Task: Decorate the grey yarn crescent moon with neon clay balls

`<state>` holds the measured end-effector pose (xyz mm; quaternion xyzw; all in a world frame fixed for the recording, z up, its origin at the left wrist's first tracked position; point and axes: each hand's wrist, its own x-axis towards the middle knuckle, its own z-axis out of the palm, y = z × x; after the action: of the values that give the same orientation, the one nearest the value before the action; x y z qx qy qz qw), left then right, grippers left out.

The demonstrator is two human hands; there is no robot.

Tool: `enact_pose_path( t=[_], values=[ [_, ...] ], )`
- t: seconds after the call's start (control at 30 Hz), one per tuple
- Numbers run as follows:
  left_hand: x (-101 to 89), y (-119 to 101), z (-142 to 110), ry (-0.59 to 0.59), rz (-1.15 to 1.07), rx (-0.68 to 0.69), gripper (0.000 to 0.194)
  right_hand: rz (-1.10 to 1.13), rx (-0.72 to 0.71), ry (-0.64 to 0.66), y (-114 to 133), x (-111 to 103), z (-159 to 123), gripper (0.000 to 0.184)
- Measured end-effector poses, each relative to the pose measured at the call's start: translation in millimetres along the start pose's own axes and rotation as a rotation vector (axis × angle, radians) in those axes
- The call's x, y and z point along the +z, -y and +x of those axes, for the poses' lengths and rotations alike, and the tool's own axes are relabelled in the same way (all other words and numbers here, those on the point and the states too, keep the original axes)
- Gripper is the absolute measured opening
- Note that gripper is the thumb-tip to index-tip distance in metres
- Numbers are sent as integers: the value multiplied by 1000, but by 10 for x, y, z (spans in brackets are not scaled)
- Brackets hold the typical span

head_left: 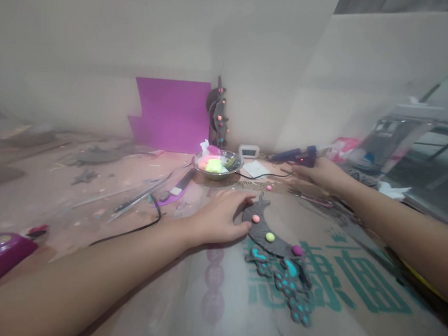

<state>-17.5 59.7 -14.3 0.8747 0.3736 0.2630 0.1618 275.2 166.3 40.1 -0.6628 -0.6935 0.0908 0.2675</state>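
A grey crescent-moon craft piece [280, 245] lies on the brown cardboard, with orange, yellow-green and purple balls along its curve. Grey pieces with turquoise spots [291, 285] lie against its lower end. My left hand [224, 215] grips the crescent's left edge, its thumb and index finger apart around the upper part. Further back on the right, my right hand [325, 173] is closed on a dark blue hot glue gun [297, 155], which has a small red light. The gun points left, and blur hides exactly how the fingers wrap it.
A metal bowl [216, 175] of bright clay sits near the wall, beside a small white digital clock [249, 151]. Behind are a purple sheet [174, 115] and a hanging ball-studded grey ornament [218, 113]. A black cord [132, 229] crosses the left side; a magenta tool [7, 257] lies front left.
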Motion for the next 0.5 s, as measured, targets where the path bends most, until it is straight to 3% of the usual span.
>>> enact_pose_path(
  t=[0.23,0.37,0.5],
  values=[
    [-13,-28,-5,27,18,35,52,80,28,69,176,-318,-523,32],
    [-18,-44,-12,35,44,54,55,135,75,67,117,-262,-779,31],
    [-27,-45,-13,45,74,73,54,239,22,126,29,-126,-938,32]
  ],
)
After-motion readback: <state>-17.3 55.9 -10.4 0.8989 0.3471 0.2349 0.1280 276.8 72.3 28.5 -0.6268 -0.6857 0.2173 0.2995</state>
